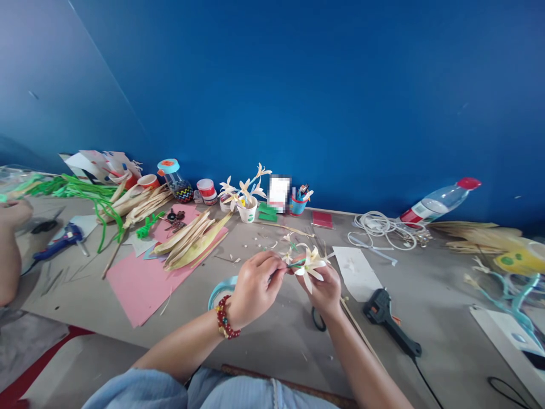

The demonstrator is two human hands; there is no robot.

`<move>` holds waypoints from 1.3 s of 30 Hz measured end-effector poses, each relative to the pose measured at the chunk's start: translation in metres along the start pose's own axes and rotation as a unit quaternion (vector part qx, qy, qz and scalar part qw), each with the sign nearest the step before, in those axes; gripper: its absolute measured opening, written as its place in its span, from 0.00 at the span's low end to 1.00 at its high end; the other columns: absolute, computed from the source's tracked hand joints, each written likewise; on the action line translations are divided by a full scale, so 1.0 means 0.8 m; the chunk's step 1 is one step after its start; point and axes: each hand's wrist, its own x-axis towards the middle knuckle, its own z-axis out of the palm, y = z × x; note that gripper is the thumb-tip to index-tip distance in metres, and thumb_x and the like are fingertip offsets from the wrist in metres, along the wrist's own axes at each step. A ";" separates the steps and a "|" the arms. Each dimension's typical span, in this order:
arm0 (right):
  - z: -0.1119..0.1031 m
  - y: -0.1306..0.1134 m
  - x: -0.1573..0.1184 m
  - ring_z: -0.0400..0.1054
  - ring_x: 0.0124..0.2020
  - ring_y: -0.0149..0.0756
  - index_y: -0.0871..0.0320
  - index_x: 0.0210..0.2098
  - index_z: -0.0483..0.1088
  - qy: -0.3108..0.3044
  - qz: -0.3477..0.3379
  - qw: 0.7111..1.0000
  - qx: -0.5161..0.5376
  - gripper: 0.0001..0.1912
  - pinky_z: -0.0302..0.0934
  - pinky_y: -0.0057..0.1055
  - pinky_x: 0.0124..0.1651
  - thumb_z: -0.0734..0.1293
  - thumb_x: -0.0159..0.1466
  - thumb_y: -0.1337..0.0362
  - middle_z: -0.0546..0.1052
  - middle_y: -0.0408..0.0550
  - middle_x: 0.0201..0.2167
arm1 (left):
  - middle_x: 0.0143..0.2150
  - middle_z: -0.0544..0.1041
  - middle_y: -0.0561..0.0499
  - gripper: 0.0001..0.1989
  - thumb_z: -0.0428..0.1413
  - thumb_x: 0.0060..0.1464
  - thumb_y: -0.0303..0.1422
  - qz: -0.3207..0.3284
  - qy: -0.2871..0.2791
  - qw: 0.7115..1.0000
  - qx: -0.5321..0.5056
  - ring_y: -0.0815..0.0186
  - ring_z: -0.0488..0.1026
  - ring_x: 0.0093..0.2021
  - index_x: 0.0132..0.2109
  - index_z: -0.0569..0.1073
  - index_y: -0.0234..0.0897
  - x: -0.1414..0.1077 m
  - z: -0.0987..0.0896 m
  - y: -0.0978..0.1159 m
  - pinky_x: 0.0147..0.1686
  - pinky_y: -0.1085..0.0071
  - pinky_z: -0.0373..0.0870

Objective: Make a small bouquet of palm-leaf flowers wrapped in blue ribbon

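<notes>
Two hands [258, 281] [324, 291] grasp a green-stemmed white craft flower [312, 262]; too tight a pinch could crease its thin petals [317, 273].

The flower [310, 269] looks matt and papery, the bottle [448, 200] smooth, glossy plastic.

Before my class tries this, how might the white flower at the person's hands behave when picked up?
The white flower will probably feel light, since its petals look thin. They may also crease easily if pinched, being slender and spread out. Set wide on a narrow green stem, it could twist or tip when held.
</notes>
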 end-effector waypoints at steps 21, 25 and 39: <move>0.012 -0.029 -0.002 0.75 0.26 0.36 0.55 0.32 0.75 0.042 0.170 0.978 0.109 0.03 0.70 0.30 0.30 0.71 0.61 0.64 0.79 0.45 0.26 | 0.37 0.82 0.47 0.09 0.57 0.57 0.23 0.174 0.065 0.974 0.127 0.64 0.77 0.33 0.44 0.73 0.38 -0.003 0.011 -0.024 0.33 0.67 0.69; 0.014 -0.039 0.003 0.76 0.26 0.36 0.56 0.31 0.75 0.049 0.213 0.957 0.188 0.03 0.71 0.29 0.30 0.72 0.60 0.64 0.79 0.44 0.26 | 0.37 0.82 0.46 0.08 0.56 0.57 0.24 0.168 0.055 0.976 0.124 0.64 0.77 0.33 0.43 0.73 0.38 -0.001 0.009 -0.024 0.34 0.67 0.69; 0.012 -0.032 0.006 0.74 0.25 0.33 0.54 0.33 0.77 -0.011 0.284 0.866 0.411 0.09 0.73 0.34 0.34 0.78 0.55 0.60 0.81 0.44 0.29 | 0.37 0.81 0.47 0.04 0.57 0.58 0.26 -0.048 0.030 0.985 -0.165 0.63 0.78 0.39 0.38 0.76 0.39 0.002 0.000 -0.008 0.41 0.67 0.74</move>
